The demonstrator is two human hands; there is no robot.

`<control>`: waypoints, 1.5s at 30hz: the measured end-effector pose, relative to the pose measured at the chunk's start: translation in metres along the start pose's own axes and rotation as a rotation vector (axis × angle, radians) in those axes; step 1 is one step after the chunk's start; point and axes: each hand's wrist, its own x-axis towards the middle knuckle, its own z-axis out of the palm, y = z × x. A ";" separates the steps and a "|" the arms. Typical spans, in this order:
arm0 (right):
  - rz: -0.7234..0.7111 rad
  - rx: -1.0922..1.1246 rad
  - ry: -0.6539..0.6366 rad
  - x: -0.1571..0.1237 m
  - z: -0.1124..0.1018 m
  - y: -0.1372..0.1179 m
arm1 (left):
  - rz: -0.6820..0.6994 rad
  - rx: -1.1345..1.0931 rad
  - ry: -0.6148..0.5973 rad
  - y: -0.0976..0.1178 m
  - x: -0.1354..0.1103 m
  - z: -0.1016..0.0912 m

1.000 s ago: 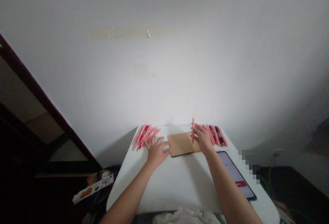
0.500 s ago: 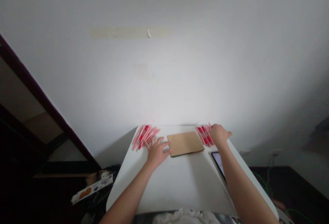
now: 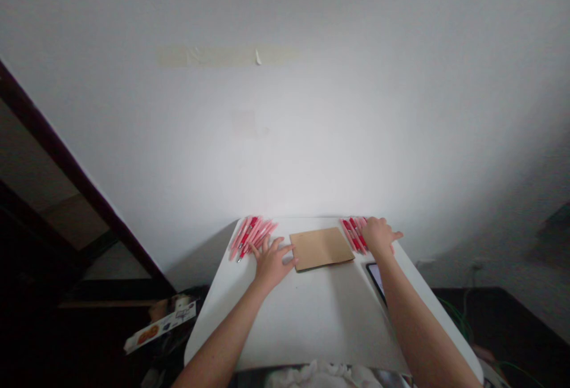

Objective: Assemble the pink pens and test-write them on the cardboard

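Note:
My left hand (image 3: 270, 262) lies flat on the white table (image 3: 312, 316), fingers spread, touching the left edge of a brown cardboard sheet (image 3: 321, 247). Just beyond its fingertips lies a pile of pink and red pens (image 3: 252, 234). My right hand (image 3: 378, 236) rests palm down over a second row of pink and red pens (image 3: 353, 234) at the far right of the table, thumb stuck out to the right; its fingertips are hidden, so I cannot see if it grips a pen.
A tablet (image 3: 376, 278) with a lit screen lies on the table under my right forearm, mostly covered. The table stands against a white wall. On the dark floor to the left lies a printed package (image 3: 160, 322).
One second ago my right hand held a pink pen upright over the cardboard. It has moved right and come down on the right-hand row of pens. The left hand has not moved.

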 end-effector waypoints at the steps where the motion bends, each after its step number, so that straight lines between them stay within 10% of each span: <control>1: -0.003 -0.004 0.002 -0.001 -0.001 -0.002 | 0.001 0.001 0.002 0.000 0.000 0.000; 19: -0.682 0.192 -0.146 -0.064 0.015 -0.030 | 0.025 0.080 -0.006 0.001 -0.001 0.004; 45: -0.661 0.103 -0.078 -0.070 0.039 -0.051 | -0.009 0.100 0.062 -0.003 0.001 0.010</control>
